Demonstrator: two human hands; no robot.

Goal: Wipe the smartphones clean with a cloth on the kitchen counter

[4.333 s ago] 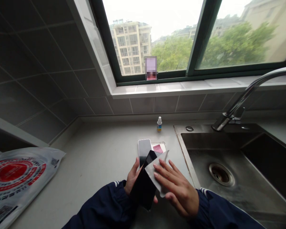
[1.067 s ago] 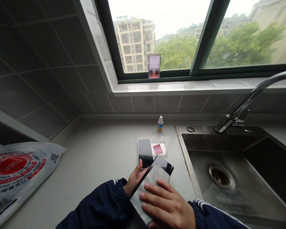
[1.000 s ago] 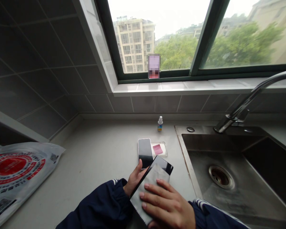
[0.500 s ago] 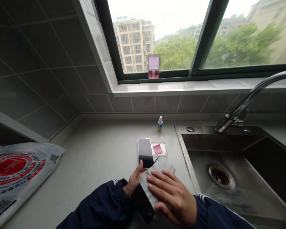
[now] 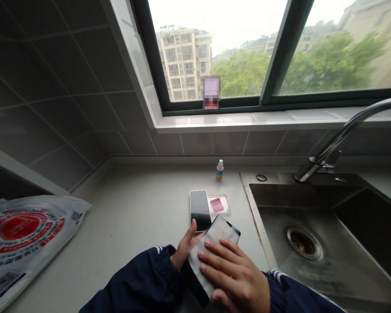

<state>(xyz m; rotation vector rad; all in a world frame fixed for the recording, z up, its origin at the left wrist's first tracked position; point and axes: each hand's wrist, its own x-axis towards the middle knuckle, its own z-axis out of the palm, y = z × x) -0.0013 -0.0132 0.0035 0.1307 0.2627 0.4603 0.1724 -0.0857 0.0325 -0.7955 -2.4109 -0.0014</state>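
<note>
My left hand (image 5: 186, 248) grips a flat black phone (image 5: 195, 282) from its left side, thumb up along the edge. The phone is tilted above the front of the counter. A grey cleaning cloth (image 5: 219, 229) with a zigzag edge covers most of its face. Pressed flat on the cloth is my right hand (image 5: 236, 271), holding it against the phone with the fingers stretched out. Just beyond lies a second phone (image 5: 200, 210) with a white rim and dark screen. Beside that, a clear phone case (image 5: 227, 204) carries a small pink square (image 5: 217, 204).
A small white-capped bottle (image 5: 220, 170) stands near the back of the counter (image 5: 133, 208). To the right are a steel sink (image 5: 273, 230) and a chrome faucet (image 5: 339, 139). A printed plastic bag (image 5: 29, 234) lies at the left, below the window.
My right hand and the cloth have slid slightly down the phone, so a dark upper corner now shows. My left hand keeps its grip almost unmoved.
</note>
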